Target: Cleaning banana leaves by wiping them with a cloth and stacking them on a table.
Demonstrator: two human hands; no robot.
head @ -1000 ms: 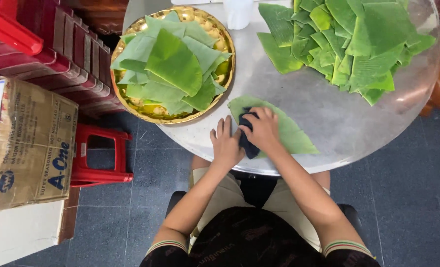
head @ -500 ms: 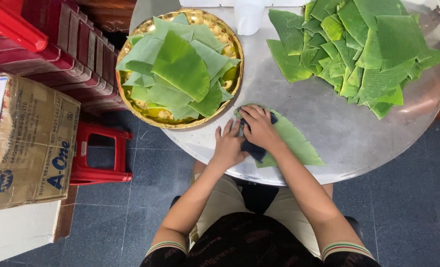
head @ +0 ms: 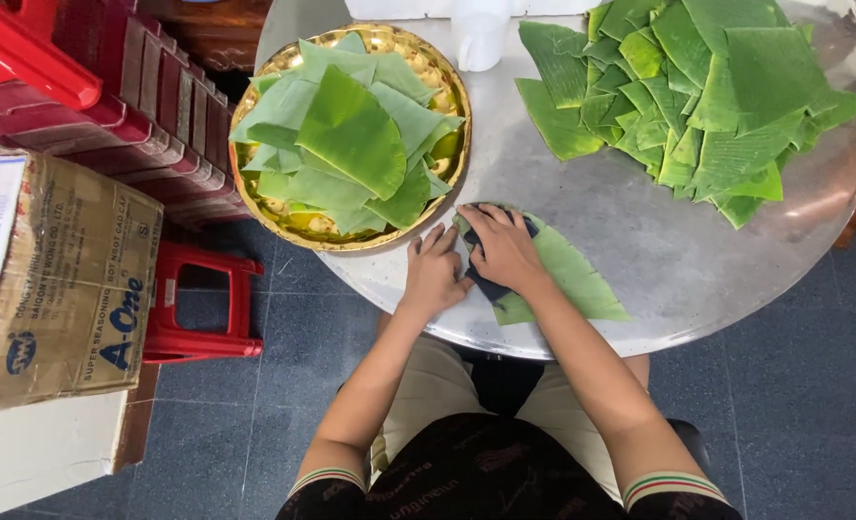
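A green banana-leaf piece (head: 572,281) lies flat on the round metal table (head: 659,250) near its front edge. My right hand (head: 500,246) presses a dark cloth (head: 491,286) onto the left end of that leaf. Just left of it, my left hand (head: 435,270) rests flat on the table, fingers apart, touching the leaf's edge. A round golden tray (head: 438,77) heaped with leaf pieces (head: 351,144) sits at the table's left. A larger pile of cut leaves (head: 698,96) covers the far right of the table.
A white plastic container (head: 479,34) stands at the table's far edge between tray and pile. Left of the table are stacked red stools (head: 110,87), a small red stool (head: 202,308) on the tiled floor, and a cardboard box (head: 62,279).
My right hand with the cloth has slid a little left along the leaf toward the tray. My left hand stays beside it on the table.
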